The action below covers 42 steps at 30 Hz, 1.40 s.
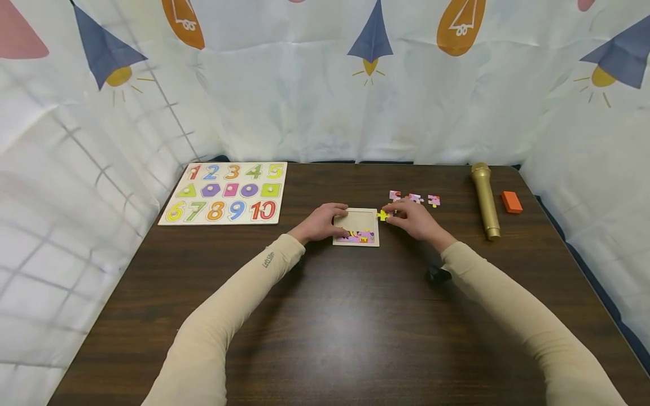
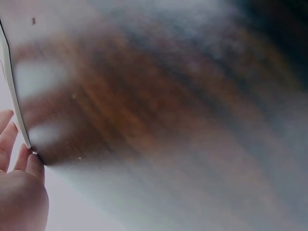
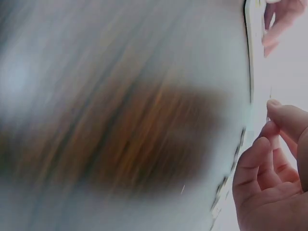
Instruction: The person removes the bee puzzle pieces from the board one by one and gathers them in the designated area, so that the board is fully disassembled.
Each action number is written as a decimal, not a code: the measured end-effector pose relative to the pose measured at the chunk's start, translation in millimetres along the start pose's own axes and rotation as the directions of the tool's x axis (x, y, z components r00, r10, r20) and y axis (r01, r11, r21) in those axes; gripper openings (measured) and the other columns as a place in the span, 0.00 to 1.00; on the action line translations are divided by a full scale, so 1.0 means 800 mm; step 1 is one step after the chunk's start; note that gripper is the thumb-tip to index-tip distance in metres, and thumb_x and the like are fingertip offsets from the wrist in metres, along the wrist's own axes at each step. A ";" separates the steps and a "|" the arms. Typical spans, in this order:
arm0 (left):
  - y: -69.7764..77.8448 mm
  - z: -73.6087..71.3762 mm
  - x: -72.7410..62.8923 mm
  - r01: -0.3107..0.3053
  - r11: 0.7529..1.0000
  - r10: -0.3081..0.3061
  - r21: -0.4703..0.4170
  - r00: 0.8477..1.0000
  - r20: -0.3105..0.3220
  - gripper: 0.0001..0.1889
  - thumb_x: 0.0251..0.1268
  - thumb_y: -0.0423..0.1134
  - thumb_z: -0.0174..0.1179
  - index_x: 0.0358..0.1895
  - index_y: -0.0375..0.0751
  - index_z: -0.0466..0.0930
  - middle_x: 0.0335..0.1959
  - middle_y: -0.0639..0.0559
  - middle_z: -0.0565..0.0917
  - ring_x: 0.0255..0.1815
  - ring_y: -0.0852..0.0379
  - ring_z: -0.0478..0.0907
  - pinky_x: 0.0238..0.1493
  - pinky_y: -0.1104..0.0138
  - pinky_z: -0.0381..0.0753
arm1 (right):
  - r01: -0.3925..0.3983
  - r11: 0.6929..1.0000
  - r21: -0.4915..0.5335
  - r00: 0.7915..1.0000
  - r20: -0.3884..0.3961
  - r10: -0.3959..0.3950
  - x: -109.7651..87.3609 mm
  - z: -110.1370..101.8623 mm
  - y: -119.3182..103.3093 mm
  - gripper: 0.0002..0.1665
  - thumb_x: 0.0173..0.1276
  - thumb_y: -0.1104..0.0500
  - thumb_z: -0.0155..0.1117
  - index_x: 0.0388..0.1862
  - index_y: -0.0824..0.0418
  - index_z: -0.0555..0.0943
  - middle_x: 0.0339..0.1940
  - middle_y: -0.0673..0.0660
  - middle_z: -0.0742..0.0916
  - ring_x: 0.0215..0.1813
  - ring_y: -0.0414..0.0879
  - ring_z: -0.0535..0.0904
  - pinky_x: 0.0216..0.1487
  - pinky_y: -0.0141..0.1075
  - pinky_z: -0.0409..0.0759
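A small square wooden puzzle tray (image 1: 363, 219) lies on the table, with pink and yellow jigsaw pieces (image 1: 359, 236) filling its lower strip. My left hand (image 1: 323, 221) holds the tray at its left side, fingers at the upper corner and thumb lower down over the frame. In the left wrist view, the fingertips (image 2: 23, 156) meet the tray's edge. Just off the tray's right edge, a yellow puzzle piece (image 1: 383, 215) is pinched between thumb and fingers of my right hand (image 1: 413, 220). The right wrist view shows that thumb and fingertips together, the piece hardly visible.
Several loose pink puzzle pieces (image 1: 415, 198) lie beyond the right hand. A number-and-shape board (image 1: 223, 194) sits at the back left. On the right are a gold microphone (image 1: 486, 201) and an orange block (image 1: 511, 202). Printed curtains (image 1: 304, 101) enclose the table.
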<state>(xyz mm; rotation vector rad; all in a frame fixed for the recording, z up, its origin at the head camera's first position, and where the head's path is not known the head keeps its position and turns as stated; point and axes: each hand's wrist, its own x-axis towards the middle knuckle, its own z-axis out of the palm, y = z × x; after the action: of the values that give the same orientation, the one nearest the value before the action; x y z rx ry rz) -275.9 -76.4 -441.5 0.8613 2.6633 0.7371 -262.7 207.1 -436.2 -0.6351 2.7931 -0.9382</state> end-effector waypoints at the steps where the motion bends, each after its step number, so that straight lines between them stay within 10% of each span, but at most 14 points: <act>1: 0.000 0.000 0.001 -0.002 1.000 0.002 -0.001 1.000 0.002 0.33 0.60 0.45 0.69 0.65 0.32 0.73 0.71 0.43 0.68 0.74 0.46 0.60 0.73 0.58 0.56 | -0.006 1.000 0.001 1.000 -0.004 0.006 -0.002 -0.003 0.005 0.21 0.71 0.59 0.63 0.61 0.61 0.80 0.57 0.63 0.81 0.50 0.59 0.80 0.53 0.52 0.77; 18: -0.003 -0.001 0.001 0.005 1.000 -0.004 -0.013 1.000 0.015 0.33 0.60 0.45 0.69 0.66 0.32 0.72 0.72 0.43 0.67 0.74 0.47 0.59 0.73 0.59 0.56 | -0.165 0.986 -0.031 0.984 -0.079 0.163 -0.048 -0.055 0.077 0.23 0.74 0.55 0.59 0.63 0.64 0.77 0.62 0.69 0.76 0.49 0.62 0.77 0.47 0.54 0.74; 42: -0.002 -0.002 0.001 -0.005 1.000 0.005 -0.008 0.999 0.032 0.33 0.60 0.44 0.69 0.66 0.31 0.71 0.72 0.43 0.66 0.74 0.47 0.59 0.73 0.59 0.56 | -0.198 0.976 -0.090 0.980 -0.010 0.197 -0.054 -0.064 0.082 0.22 0.73 0.59 0.60 0.61 0.70 0.76 0.59 0.73 0.75 0.53 0.65 0.74 0.53 0.59 0.72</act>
<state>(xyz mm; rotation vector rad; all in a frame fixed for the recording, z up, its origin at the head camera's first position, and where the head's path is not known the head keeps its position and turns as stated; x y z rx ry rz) -277.5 -77.7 -441.1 0.8707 2.6293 0.7275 -259.1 300.7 -434.9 -0.3576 2.8475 -0.7779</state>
